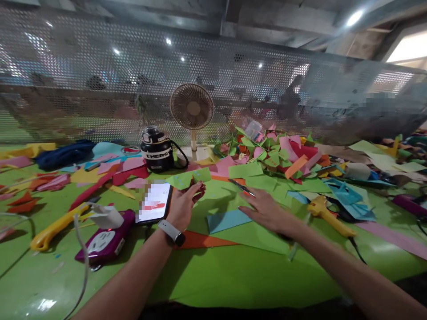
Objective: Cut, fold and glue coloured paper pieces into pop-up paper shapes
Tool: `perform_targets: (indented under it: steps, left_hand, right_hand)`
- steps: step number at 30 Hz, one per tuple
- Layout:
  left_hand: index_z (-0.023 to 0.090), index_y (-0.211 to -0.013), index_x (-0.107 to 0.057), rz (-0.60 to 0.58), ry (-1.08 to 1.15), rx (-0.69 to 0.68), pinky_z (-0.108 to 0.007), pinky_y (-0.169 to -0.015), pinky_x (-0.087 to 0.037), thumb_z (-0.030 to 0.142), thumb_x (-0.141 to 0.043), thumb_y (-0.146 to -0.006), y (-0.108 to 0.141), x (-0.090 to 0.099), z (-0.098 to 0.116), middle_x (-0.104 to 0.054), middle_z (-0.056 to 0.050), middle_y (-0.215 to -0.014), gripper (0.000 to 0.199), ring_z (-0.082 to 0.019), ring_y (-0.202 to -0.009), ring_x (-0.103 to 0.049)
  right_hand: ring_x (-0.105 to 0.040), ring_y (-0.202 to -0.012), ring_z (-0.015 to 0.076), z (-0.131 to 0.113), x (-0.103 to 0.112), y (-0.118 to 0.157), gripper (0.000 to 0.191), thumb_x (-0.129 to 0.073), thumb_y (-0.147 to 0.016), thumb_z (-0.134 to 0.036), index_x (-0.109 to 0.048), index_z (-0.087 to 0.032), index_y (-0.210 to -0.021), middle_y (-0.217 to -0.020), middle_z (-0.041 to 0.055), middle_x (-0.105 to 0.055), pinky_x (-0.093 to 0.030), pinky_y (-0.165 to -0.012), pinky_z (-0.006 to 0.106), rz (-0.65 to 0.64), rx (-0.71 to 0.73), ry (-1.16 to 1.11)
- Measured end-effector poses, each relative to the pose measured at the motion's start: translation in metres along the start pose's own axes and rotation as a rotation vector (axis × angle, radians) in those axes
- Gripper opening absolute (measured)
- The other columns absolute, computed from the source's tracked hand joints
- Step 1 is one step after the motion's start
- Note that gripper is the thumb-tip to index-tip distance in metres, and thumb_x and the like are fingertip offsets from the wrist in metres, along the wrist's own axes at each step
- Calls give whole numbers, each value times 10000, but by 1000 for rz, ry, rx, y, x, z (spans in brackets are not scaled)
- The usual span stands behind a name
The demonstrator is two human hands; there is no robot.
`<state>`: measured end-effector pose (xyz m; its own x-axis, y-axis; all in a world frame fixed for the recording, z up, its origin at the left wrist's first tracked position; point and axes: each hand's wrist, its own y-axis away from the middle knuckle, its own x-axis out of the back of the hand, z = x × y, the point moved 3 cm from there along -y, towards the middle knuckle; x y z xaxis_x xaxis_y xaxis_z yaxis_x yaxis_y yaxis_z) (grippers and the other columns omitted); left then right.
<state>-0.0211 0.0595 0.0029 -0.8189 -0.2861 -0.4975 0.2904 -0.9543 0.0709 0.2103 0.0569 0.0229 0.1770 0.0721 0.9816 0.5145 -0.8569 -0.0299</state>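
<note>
My left hand (184, 205), wearing a grey-banded watch (171, 232), is turned on its side beside a phone (155, 203) with a lit screen. Its fingers are loosely curled, with a gap below the thumb and nothing visible in it. Just beyond the fingertips is a green paper strip (178, 179) with bluish marks; whether they touch it I cannot tell. My right hand (263, 209) is closed on a slim dark pen-like tool (240, 186), its exact kind unclear. Below that hand, its fingertips reach a blue paper strip (227, 220). An orange paper piece (207, 240) lies nearer me.
A purple power strip (108, 242) with a white plug and a yellow-handled tool (56, 229) are at left. A yellow glue gun (330, 215) lies at right. Behind stand a black bottle (158, 153), a fan (192, 106) and a paper scrap heap (270, 153).
</note>
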Motion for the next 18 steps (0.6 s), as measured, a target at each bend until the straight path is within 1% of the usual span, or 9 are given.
perform_targets:
  steps: [2, 3, 6, 9, 12, 15, 18]
  left_hand:
    - [122, -685, -678, 27, -15, 0, -263, -688, -494, 291, -805, -506, -1, 2, 0, -687, -41, -701, 276, -137, -671, -637]
    - [125, -686, -677, 37, -16, -1, -264, -682, -492, 295, -804, -507, -1, 2, 0, -689, -42, -706, 278, -139, -671, -638]
    - [126, -677, -680, 44, -2, 7, -259, -659, -486, 288, -807, -499, -3, 3, -1, -693, -49, -704, 273, -146, -677, -641]
    - [122, -668, -688, 55, 1, 37, -254, -639, -487, 285, -812, -496, -3, 3, -3, -691, -52, -681, 268, -149, -676, -641]
    - [121, -676, -695, 64, -2, 68, -246, -632, -488, 291, -815, -495, -2, 2, -5, -694, -51, -689, 277, -143, -675, -636]
    - [121, -688, -699, 71, -8, 79, -234, -618, -483, 299, -811, -497, -1, 1, -5, -699, -52, -708, 284, -137, -673, -632]
    - [123, -687, -697, 63, -35, 76, -240, -615, -483, 308, -808, -505, -1, 1, -6, -706, -61, -727, 283, -144, -676, -636]
  right_hand:
    - [-229, -1379, 327, -16, -10, -24, 677, -273, -888, -635, -366, -229, -1422, -1509, 115, -279, -235, -1071, 515, -75, 51, -30]
    - [-199, -1388, 335, -20, -14, -36, 684, -279, -887, -635, -340, -229, -1434, -1519, 120, -249, -221, -1074, 519, -95, 56, -20]
    - [-191, -1386, 354, -21, -20, -67, 672, -281, -896, -614, -319, -226, -1443, -1522, 138, -233, -208, -1070, 525, -96, 16, 54]
    - [-205, -1380, 354, -17, -26, -91, 661, -318, -897, -585, -298, -226, -1452, -1516, 136, -253, -204, -1069, 515, -90, -16, 112]
    - [-213, -1377, 351, -18, -33, -102, 648, -354, -891, -560, -303, -236, -1450, -1522, 122, -242, -192, -1072, 510, -85, 3, 127]
    - [-224, -1371, 352, -23, -36, -105, 617, -417, -872, -528, -374, -244, -1419, -1520, 108, -255, -182, -1076, 512, -62, 31, 158]
    - [-186, -1385, 341, -27, -36, -106, 608, -512, -831, -446, -434, -213, -1386, -1515, 107, -269, -141, -1097, 504, -36, 84, 210]
